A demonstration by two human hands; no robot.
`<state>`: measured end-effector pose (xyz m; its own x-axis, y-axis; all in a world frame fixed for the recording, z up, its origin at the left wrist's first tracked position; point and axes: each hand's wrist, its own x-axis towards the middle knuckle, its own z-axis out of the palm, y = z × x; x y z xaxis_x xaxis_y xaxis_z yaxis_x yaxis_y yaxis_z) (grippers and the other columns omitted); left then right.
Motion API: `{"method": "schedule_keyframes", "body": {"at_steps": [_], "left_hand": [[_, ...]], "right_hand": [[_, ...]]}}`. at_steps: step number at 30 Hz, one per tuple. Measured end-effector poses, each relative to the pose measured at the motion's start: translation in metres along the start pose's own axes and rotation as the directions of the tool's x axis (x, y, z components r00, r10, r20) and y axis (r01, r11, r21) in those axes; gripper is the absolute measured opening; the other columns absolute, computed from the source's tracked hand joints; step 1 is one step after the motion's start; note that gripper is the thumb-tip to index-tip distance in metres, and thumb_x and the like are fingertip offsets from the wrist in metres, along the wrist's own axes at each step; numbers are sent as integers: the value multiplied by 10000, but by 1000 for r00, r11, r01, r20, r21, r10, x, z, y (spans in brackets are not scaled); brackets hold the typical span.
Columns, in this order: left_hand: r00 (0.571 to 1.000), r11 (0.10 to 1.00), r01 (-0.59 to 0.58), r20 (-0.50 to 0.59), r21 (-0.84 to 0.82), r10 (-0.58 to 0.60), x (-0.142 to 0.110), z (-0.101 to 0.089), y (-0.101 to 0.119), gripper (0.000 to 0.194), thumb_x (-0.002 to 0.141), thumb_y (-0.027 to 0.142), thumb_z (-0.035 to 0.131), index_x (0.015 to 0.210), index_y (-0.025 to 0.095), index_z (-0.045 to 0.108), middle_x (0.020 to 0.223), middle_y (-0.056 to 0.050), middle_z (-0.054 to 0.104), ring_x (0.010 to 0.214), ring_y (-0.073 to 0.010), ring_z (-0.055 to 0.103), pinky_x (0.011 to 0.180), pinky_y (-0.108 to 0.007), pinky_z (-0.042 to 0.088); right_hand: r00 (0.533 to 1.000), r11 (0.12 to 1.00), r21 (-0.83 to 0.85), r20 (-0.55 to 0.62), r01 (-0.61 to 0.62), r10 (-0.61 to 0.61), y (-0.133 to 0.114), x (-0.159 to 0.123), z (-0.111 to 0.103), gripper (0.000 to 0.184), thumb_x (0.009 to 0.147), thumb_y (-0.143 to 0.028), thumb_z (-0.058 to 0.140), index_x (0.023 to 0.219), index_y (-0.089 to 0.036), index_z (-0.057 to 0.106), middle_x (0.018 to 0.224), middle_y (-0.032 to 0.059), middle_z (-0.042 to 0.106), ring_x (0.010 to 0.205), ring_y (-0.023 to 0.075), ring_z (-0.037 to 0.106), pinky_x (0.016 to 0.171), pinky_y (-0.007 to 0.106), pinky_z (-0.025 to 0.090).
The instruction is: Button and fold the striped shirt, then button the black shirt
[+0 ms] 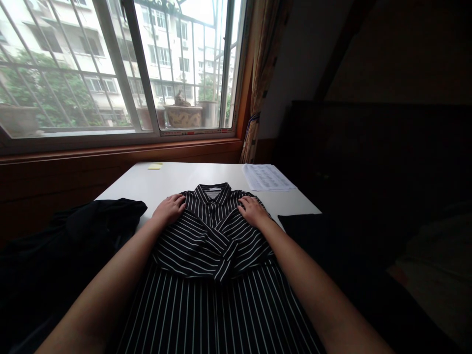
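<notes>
A black shirt with white stripes [199, 305] lies front up on the white table [184, 172], its collar toward the window. Both sleeves are folded inward across the chest, and the cuffs cross near the middle. My left hand [170, 209] rests on the shirt's left shoulder area as I see it, fingers stretched out. On the opposite shoulder lies my right hand [252, 211], its fingers also extended and slightly bent on the cloth. The shirt's lower part runs toward me, past the bottom of the view.
Dark clothing [92, 231] is heaped at the table's left side. Another dark cloth [306, 226] lies at the right edge. Printed sheets [269, 177] sit at the back right, a yellow sticky note [155, 166] at the back left. Behind are a barred window [177, 73] and a curtain [254, 108].
</notes>
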<state>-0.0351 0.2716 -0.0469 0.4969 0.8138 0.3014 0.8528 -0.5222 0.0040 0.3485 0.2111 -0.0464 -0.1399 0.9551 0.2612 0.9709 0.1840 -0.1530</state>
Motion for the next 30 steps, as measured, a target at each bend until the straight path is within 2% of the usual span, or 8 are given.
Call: {"method": "schedule_keyframes", "body": {"at_steps": [4, 7, 10, 14, 18, 22, 27, 30], "left_hand": [[999, 999, -32, -32, -19, 32, 5, 0, -3, 433, 1018, 339, 368, 1352, 158, 575, 1381, -133, 600, 1310, -281, 525, 1112, -446, 407], [993, 996, -85, -84, -36, 82, 5, -8, 4, 391, 1015, 290, 393, 1336, 177, 585, 1343, -130, 616, 1278, -273, 537, 1091, -461, 431], [975, 979, -195, -119, -53, 188, 2, -18, 22, 347, 1007, 279, 453, 1311, 230, 614, 1348, -107, 602, 1252, -264, 536, 1076, -464, 453], [930, 929, -362, -97, -74, 354, 0, -24, 54, 305, 991, 307, 537, 1269, 346, 657, 1342, -35, 602, 1270, -234, 509, 1076, -418, 466], [931, 929, -361, -93, -78, 354, 4, -17, 73, 334, 1004, 357, 522, 1311, 316, 644, 1376, -64, 583, 1335, -282, 452, 1085, -473, 454], [931, 928, -362, -70, -87, 357, 9, -11, 76, 359, 1028, 363, 465, 1345, 291, 616, 1342, -49, 629, 1336, -268, 476, 1103, -451, 437], [912, 908, -409, -39, -86, 407, 11, -17, 79, 329, 1018, 292, 452, 1296, 265, 627, 1321, -52, 651, 1352, -250, 476, 1120, -431, 399], [912, 908, -411, -30, -82, 410, 13, -21, 84, 299, 995, 251, 474, 1248, 245, 633, 1256, -73, 673, 1262, -243, 539, 1073, -410, 432]], "right_hand": [[1000, 1000, 6, 3, -10, 10, 1, 7, 4, 435, 1013, -403, 429, 1379, -216, 572, 1439, 93, 527, 1325, 251, 432, 1153, 391, 312], [1000, 1000, 9, -1, -12, 12, 1, 7, 4, 438, 1014, -407, 426, 1385, -221, 566, 1435, 88, 528, 1314, 251, 437, 1151, 391, 317], [1000, 1000, 15, -6, -8, 8, 0, 5, 3, 436, 1013, -407, 430, 1384, -223, 567, 1426, 83, 535, 1301, 248, 441, 1152, 384, 317], [1000, 1000, 20, -12, -13, 14, 0, 4, 2, 433, 1014, -408, 430, 1381, -227, 571, 1418, 80, 539, 1299, 251, 435, 1155, 385, 310], [1000, 1000, 20, -9, -16, 16, -1, 3, 1, 438, 1016, -407, 427, 1388, -225, 568, 1422, 81, 535, 1296, 251, 435, 1150, 379, 316], [1000, 1000, 18, -4, -17, 17, -1, 3, 0, 442, 1017, -407, 420, 1392, -225, 568, 1425, 82, 532, 1300, 254, 434, 1144, 380, 323], [1000, 999, 24, 4, -21, 21, -1, 3, -2, 446, 1017, -408, 421, 1395, -221, 568, 1431, 82, 530, 1301, 253, 434, 1145, 383, 322], [1000, 999, 29, 9, -26, 25, -2, 2, -2, 444, 1019, -409, 420, 1397, -229, 566, 1434, 85, 528, 1304, 255, 433, 1143, 386, 323]]}}
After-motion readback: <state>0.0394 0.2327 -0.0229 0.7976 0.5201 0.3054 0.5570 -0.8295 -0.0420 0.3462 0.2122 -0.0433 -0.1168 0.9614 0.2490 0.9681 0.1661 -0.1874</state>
